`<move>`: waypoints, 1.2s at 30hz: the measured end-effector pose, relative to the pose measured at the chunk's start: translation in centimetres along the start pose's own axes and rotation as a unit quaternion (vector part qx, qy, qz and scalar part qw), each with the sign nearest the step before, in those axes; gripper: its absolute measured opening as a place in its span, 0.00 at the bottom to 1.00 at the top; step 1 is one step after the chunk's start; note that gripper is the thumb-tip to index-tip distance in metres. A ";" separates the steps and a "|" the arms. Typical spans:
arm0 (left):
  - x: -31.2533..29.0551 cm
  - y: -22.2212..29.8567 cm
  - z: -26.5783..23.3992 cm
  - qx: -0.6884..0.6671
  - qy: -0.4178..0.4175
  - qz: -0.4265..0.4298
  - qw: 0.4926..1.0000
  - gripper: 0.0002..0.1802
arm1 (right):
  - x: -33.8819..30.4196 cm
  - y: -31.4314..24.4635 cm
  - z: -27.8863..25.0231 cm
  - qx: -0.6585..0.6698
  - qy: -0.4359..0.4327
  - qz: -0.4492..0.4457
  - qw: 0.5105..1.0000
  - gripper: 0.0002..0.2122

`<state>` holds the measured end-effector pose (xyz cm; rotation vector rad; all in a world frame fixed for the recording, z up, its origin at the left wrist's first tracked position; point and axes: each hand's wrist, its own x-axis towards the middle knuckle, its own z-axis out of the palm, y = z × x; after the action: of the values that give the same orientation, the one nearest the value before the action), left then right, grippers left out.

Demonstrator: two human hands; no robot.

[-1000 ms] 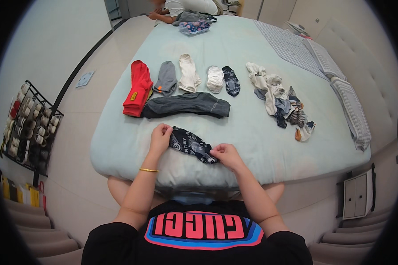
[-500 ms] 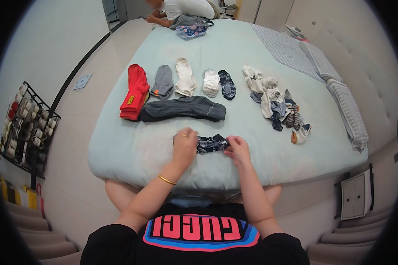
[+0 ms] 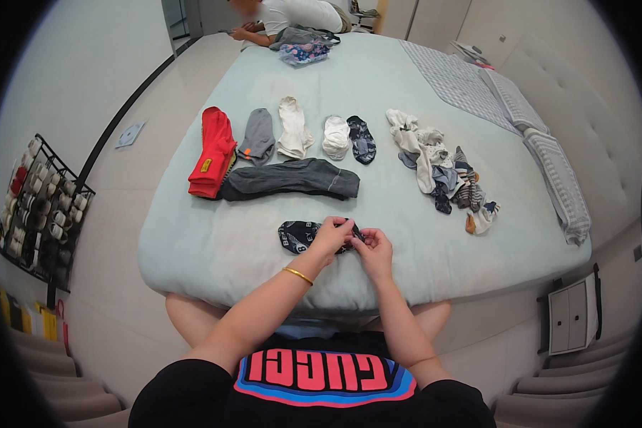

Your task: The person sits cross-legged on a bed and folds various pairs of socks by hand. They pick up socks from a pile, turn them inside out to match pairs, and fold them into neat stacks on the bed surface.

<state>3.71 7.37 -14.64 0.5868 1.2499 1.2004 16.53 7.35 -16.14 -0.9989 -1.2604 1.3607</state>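
A black patterned ankle sock (image 3: 295, 236) lies flat on the bed near its front edge, its toe pointing left. My left hand (image 3: 332, 237) is closed, pinching the sock's right end between thumb and fingers. Close beside it, my right hand (image 3: 373, 252) is closed on the same end. The fingers cover part of that end. Beyond my hands lies a long dark grey sock stack (image 3: 292, 180). Behind it, from left to right, are red socks (image 3: 212, 153), a grey sock (image 3: 258, 134), long white socks (image 3: 292, 128), short white socks (image 3: 336, 137) and another black patterned sock (image 3: 362, 140).
A loose heap of mixed socks (image 3: 442, 167) lies on the right side of the bed (image 3: 214, 250). At the far end a person (image 3: 292, 20) leans beside a grey bag (image 3: 303, 37). A shoe rack (image 3: 46, 207) stands left, a small cabinet (image 3: 573, 316) right.
My left hand has moved right from the sock's left end to its right end, joining my right hand. The sock's left part now shows uncovered.
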 end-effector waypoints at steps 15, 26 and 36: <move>-0.3 -0.8 0.7 -0.230 -0.023 -0.009 0.973 0.19 | -1.1 -0.7 -0.4 0.071 0.061 0.040 0.995 0.08; 0.6 -1.6 -0.2 -0.371 -0.093 -0.026 0.924 0.18 | -1.6 -1.2 0.1 0.126 0.102 0.033 0.986 0.05; 0.8 -1.8 -0.2 -0.354 -0.092 0.000 0.931 0.24 | -1.7 -0.3 0.2 0.030 0.100 -0.012 0.994 0.06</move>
<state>4.08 7.47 -16.59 0.1523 0.5863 1.4481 16.62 5.66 -15.88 -1.0484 -1.0729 1.2394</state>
